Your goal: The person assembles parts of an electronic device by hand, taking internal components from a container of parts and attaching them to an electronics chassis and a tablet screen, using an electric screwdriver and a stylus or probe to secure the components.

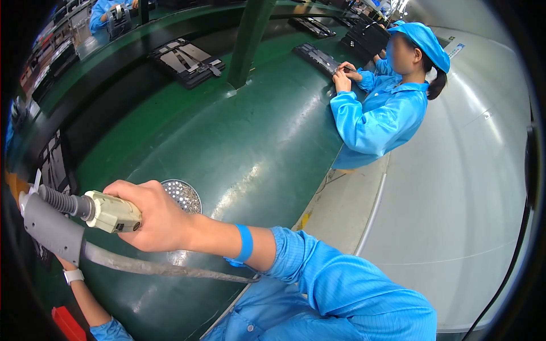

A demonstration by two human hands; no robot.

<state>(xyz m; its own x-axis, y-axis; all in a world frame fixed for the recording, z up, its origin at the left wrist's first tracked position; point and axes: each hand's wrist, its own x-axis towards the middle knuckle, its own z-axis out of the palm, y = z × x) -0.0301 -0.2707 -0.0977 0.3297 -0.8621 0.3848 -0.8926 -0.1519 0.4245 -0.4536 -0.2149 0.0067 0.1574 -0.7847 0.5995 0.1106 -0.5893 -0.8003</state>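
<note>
My right hand (156,219) is closed round a cream hand-held tool (114,213). A grey ribbed sleeve (60,200) joins the tool's far end, beside a grey curved housing (54,230). From the housing a thick grey cable (165,268) runs right to the bench edge. My left hand (65,265) is at the lower left behind that housing; its fingers are hidden, and a white watch sits on the wrist. Behind my right hand lies a round dish (183,193) of small metal parts, partly covered. A dark flat assembly (56,162) lies past the ribbed sleeve.
A green bench (244,148) carries a green post (250,45) and another dark flat assembly (187,61). At the far right, a co-worker in blue (381,113) handles a flat dark part (318,58). A red object (68,324) stands at the lower left.
</note>
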